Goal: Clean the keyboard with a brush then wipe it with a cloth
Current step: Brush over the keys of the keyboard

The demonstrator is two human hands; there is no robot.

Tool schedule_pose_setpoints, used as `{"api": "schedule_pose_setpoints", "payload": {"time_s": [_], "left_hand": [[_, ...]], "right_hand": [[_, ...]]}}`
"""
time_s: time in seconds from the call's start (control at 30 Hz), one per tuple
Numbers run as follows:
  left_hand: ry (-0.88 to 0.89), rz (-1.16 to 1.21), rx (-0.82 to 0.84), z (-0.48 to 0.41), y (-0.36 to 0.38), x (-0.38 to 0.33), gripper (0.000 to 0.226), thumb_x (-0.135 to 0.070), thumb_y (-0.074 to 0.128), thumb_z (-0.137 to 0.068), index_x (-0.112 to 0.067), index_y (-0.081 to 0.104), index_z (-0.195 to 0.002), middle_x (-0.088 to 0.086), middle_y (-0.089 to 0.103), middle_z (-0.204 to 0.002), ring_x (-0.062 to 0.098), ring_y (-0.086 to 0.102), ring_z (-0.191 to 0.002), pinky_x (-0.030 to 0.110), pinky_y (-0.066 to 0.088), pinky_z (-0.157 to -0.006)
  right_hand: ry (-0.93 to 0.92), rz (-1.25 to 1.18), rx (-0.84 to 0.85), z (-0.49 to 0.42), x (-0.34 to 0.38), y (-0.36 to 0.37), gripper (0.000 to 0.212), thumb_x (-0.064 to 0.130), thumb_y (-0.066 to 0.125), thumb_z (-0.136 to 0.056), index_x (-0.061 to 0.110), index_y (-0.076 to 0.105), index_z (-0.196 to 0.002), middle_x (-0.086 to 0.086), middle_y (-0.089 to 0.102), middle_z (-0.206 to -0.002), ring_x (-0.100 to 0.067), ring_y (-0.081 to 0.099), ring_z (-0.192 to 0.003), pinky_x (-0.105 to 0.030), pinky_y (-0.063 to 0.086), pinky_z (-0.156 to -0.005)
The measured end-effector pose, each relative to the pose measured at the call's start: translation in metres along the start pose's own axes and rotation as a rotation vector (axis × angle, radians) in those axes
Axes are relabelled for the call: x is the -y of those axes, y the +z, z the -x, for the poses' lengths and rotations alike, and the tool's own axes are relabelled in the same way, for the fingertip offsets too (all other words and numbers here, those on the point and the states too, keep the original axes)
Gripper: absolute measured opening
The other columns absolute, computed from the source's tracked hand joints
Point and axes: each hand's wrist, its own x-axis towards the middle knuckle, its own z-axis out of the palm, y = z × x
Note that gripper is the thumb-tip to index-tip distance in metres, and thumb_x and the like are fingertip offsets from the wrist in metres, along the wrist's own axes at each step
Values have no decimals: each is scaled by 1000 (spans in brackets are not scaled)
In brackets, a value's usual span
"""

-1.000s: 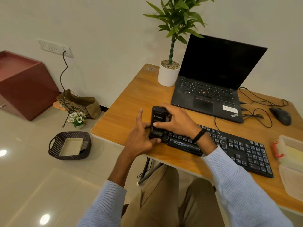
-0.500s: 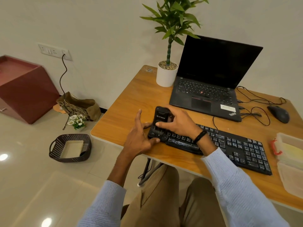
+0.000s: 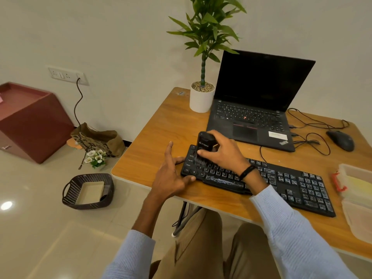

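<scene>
Head view: black block-shaped brush (image 3: 205, 144) sits at left end of long black wired keyboard (image 3: 285, 184); rest of board lies to its right.
Right-hand grip (image 3: 223, 153) curls round the brush, bristles down on the left-end keys. Left-hand grip (image 3: 171, 176), fingers loose & straight, holds nothing, thumb touching board's left front corner. Board's long axis runs left-right across the wooden bench (image 3: 145, 158), so the sweep prob. goes rightward along it; right hand is the nearer one for that.
</scene>
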Motion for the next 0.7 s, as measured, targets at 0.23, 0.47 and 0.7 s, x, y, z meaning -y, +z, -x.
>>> {"api": "schedule_pose_setpoints", "payload": {"time_s": [0.23, 0.47, 0.7], "left_hand": [[-4, -6, -5, -1, 0, -1, 134, -54, 85, -68, -44, -16, -156, -4, 61, -140, 27, 53, -134, 58, 42, -109], [-9, 0, -2, -1, 0, 0, 134, -56, 85, -68, -45, -16, -156, -7, 62, -139, 25, 54, -132, 56, 43, -110], [-4, -4, -6, -1, 0, -2, 133, -55, 85, -68, -44, -15, -156, -7, 61, -140, 25, 54, -133, 57, 42, -109]], "right_hand": [[-9, -10, -81, -7, -5, 1, 51, 36, 77, -81, 30, 53, -126, 6, 65, -115, -6, 60, -99, -16, 47, -79], [18, -268, -8, -8, -7, 8, 54, 43, 84, -71, 29, 60, -117, 11, 68, -104, -2, 66, -89, -24, 55, -78], [13, -93, -60, -22, -6, 10, 53, 38, 80, -77, 28, 56, -122, 13, 64, -106, 2, 60, -88, -18, 50, -78]]}}
